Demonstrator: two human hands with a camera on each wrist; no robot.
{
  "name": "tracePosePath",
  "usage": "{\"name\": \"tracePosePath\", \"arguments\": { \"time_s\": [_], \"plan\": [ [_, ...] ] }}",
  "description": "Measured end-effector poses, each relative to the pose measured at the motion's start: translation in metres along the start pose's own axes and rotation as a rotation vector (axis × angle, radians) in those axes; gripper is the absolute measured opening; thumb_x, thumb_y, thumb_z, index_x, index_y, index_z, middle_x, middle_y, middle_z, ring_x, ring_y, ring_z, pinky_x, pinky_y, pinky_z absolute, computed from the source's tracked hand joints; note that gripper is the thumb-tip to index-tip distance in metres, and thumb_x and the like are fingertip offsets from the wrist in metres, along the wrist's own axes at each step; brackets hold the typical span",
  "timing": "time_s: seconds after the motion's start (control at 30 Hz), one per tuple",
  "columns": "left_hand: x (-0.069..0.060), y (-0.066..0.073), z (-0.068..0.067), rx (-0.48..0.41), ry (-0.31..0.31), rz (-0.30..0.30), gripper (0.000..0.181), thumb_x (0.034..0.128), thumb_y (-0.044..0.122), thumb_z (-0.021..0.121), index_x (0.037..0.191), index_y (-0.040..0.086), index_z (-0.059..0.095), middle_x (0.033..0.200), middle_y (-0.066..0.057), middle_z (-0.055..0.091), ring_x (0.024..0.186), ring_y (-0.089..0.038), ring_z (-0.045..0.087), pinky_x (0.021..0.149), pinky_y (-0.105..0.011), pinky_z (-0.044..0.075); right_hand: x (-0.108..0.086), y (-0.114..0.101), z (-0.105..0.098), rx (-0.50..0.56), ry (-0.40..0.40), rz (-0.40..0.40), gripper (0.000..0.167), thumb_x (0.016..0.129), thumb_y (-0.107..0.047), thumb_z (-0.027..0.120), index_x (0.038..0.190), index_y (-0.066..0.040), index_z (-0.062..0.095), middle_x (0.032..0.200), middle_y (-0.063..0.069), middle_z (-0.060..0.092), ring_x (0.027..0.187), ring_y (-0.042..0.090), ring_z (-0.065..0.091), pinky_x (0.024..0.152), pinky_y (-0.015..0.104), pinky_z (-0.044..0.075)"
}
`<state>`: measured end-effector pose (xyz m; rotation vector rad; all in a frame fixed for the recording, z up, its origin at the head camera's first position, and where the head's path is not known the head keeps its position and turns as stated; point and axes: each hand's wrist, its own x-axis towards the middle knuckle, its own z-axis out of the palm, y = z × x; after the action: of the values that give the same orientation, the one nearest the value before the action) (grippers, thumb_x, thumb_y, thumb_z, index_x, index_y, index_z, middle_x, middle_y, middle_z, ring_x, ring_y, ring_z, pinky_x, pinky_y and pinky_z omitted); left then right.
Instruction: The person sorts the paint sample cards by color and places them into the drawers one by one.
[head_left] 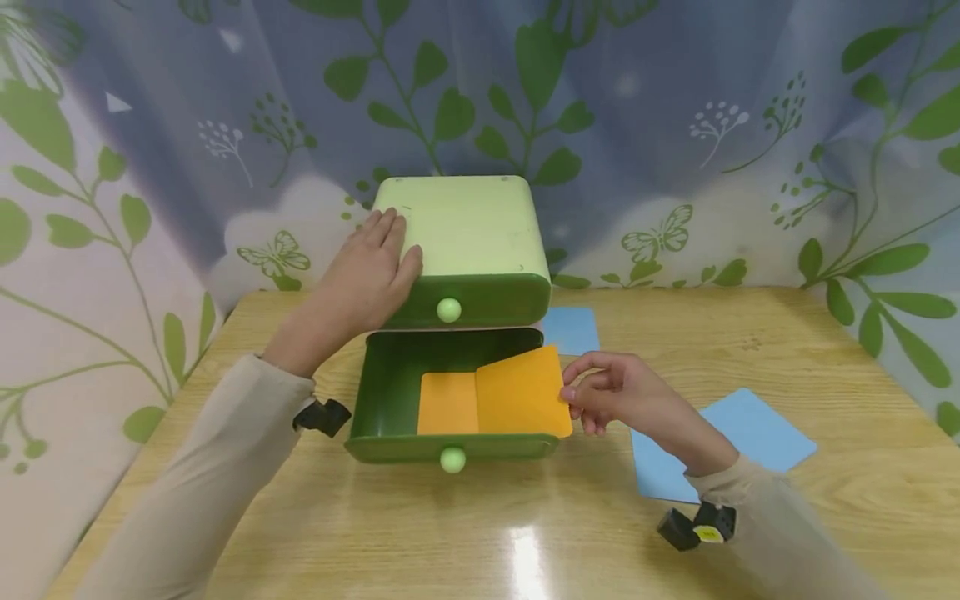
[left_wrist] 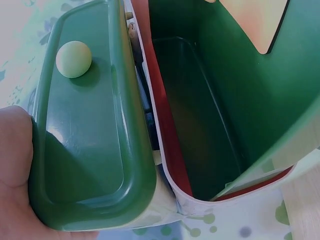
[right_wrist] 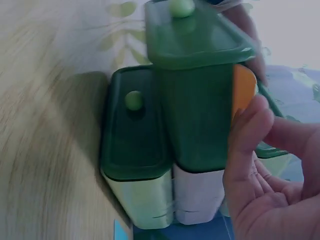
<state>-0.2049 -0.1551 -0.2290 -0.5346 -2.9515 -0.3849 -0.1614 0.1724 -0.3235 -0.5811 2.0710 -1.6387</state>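
Observation:
A small drawer cabinet [head_left: 465, 225] with a pale green top stands on the table. My left hand [head_left: 371, 267] rests on the left side of its top, fingers laid out along the surface. Below the top drawer, a dark green drawer [head_left: 390, 379] is pulled out. Inside it lies an orange card [head_left: 447, 404] with a crease down its middle; its right part rises over the drawer's right wall. My right hand [head_left: 618, 387] pinches that right edge between thumb and fingers. In the right wrist view, the fingers hide most of the card [right_wrist: 244, 87].
One blue sheet [head_left: 757, 433] lies on the table under my right forearm. Another blue sheet [head_left: 572, 329] lies beside the cabinet's right side. A closed drawer [right_wrist: 135, 135] sits beneath the pulled-out one. A leaf-patterned curtain [head_left: 637, 125] hangs behind the table.

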Motion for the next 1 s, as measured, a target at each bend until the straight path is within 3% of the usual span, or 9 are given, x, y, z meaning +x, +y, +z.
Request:
{"name": "tracePosePath", "arguments": {
  "time_s": [0.2, 0.3, 0.53, 0.73, 0.87, 0.93, 1.0],
  "plan": [
    [0.001, 0.000, 0.008, -0.013, -0.009, 0.001, 0.065, 0.1048, 0.035, 0.017, 0.149, -0.013, 0.015, 0.156, -0.029, 0.010, 0.145, -0.041, 0.004, 0.118, -0.049, 0.007, 0.001, 0.005, 0.005, -0.129, 0.017, -0.012, 0.026, 0.096, -0.013, 0.061, 0.114, 0.003, 0.053, 0.074, 0.012, 0.061, 0.056, 0.019, 0.051, 0.051, 0.030, 0.046],
    [0.002, -0.001, 0.007, -0.015, 0.001, -0.001, 0.064, 0.1049, 0.035, 0.016, 0.149, -0.012, 0.014, 0.156, -0.029, 0.009, 0.145, -0.041, 0.003, 0.118, -0.049, 0.007, 0.000, 0.004, 0.005, -0.135, 0.043, -0.068, 0.020, 0.095, -0.009, 0.061, 0.109, 0.003, 0.054, 0.072, 0.012, 0.059, 0.055, 0.019, 0.047, 0.050, 0.030, 0.044],
    [0.001, -0.002, -0.001, -0.015, 0.004, -0.013, 0.065, 0.1049, 0.035, 0.015, 0.150, -0.012, 0.012, 0.157, -0.028, 0.007, 0.145, -0.041, 0.002, 0.118, -0.050, 0.006, 0.006, 0.003, 0.013, -0.360, 0.102, -0.232, 0.006, 0.093, -0.013, 0.066, 0.092, -0.008, 0.063, 0.066, 0.001, 0.058, 0.052, 0.014, 0.047, 0.047, 0.027, 0.041],
    [0.001, -0.003, -0.001, -0.019, 0.020, 0.001, 0.065, 0.1049, 0.035, 0.016, 0.149, -0.012, 0.014, 0.156, -0.029, 0.010, 0.146, -0.040, 0.004, 0.118, -0.050, 0.007, 0.000, 0.004, 0.014, -0.371, 0.145, -0.213, 0.007, 0.094, -0.015, 0.065, 0.090, -0.009, 0.065, 0.065, 0.003, 0.058, 0.051, 0.014, 0.048, 0.047, 0.027, 0.041],
    [0.001, -0.003, 0.000, -0.025, 0.015, -0.004, 0.065, 0.1047, 0.036, 0.015, 0.149, -0.012, 0.013, 0.157, -0.028, 0.010, 0.146, -0.040, 0.003, 0.118, -0.050, 0.006, -0.014, -0.003, 0.020, -0.372, 0.197, -0.184, 0.019, 0.096, -0.023, 0.062, 0.081, -0.012, 0.062, 0.061, 0.003, 0.055, 0.048, 0.012, 0.042, 0.047, 0.027, 0.040],
    [0.001, -0.003, 0.000, -0.027, 0.009, -0.005, 0.066, 0.1047, 0.036, 0.015, 0.149, -0.012, 0.013, 0.157, -0.028, 0.009, 0.146, -0.039, 0.003, 0.118, -0.050, 0.006, -0.024, -0.007, 0.030, -0.417, 0.247, -0.239, 0.026, 0.097, -0.023, 0.060, 0.072, -0.016, 0.056, 0.056, -0.003, 0.049, 0.046, 0.007, 0.036, 0.044, 0.025, 0.036],
    [0.001, -0.003, 0.000, -0.026, 0.005, -0.005, 0.066, 0.1047, 0.036, 0.015, 0.149, -0.012, 0.012, 0.157, -0.028, 0.008, 0.146, -0.039, 0.002, 0.118, -0.050, 0.005, -0.032, -0.008, 0.046, -0.538, 0.310, -0.368, 0.034, 0.097, -0.023, 0.061, 0.065, -0.019, 0.049, 0.053, -0.011, 0.040, 0.045, 0.000, 0.029, 0.043, 0.019, 0.031]
  ]
}}
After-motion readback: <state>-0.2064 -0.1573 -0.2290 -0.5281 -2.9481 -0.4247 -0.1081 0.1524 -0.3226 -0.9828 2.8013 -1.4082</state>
